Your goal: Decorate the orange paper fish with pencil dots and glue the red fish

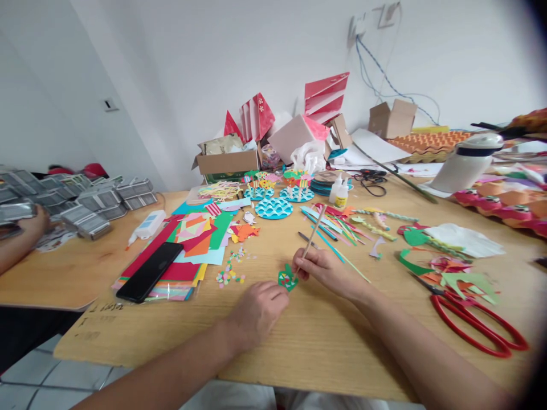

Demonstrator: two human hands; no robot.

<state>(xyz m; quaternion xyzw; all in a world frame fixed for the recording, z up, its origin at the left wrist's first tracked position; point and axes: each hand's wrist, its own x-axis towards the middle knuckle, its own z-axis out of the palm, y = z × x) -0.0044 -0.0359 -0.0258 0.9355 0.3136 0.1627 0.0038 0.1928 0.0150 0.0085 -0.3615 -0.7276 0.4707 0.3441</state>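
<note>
A small green paper cutout with bits of red, white and other colours on it lies on the wooden table in front of me. My left hand is closed, its curled fingertips at the lower left edge of the cutout; the thumb is mostly hidden. Between the fingers of my right hand is a thin wooden stick, held tilted with its lower tip touching the cutout. Left of the cutout are scattered small paper dots.
Red-handled scissors and paper scraps lie at right. Coloured paper sheets carry a black phone. Blue scalloped discs, glue bottles and paper strips are beyond my hands. Another person's hand is at far left.
</note>
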